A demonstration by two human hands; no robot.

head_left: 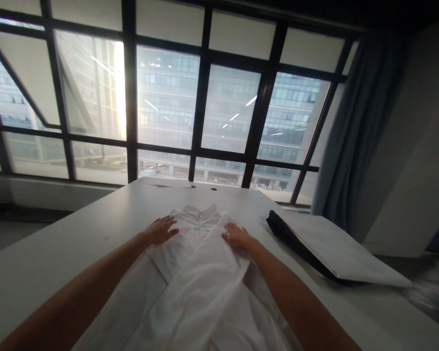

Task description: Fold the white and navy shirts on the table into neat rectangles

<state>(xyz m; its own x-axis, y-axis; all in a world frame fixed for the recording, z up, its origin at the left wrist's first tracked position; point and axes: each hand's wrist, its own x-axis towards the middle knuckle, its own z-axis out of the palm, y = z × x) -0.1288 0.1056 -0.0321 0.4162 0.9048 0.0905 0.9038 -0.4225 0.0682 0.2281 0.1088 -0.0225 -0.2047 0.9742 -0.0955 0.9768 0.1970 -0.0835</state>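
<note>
"What's beyond the table [120, 214]?"
"A dark-framed window [130, 112], with a pane [29, 73] tilted open at far left and a building [294, 102] outside."
"And on the right?"
"A blue curtain [351, 141] beside the wall [406, 161]. Nearer, on the table, a flat white sheet [336, 243] lies over dark cloth [300, 249]."
"The far edge?"
"Paper [170, 183], near two small round spots [214, 189]."

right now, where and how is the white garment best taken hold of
Probably at both edges of its far, gathered end, one hand from each side: the garment lies spread but creased on the table, narrower at that end, where the left hand and right hand lie on either side.
</note>
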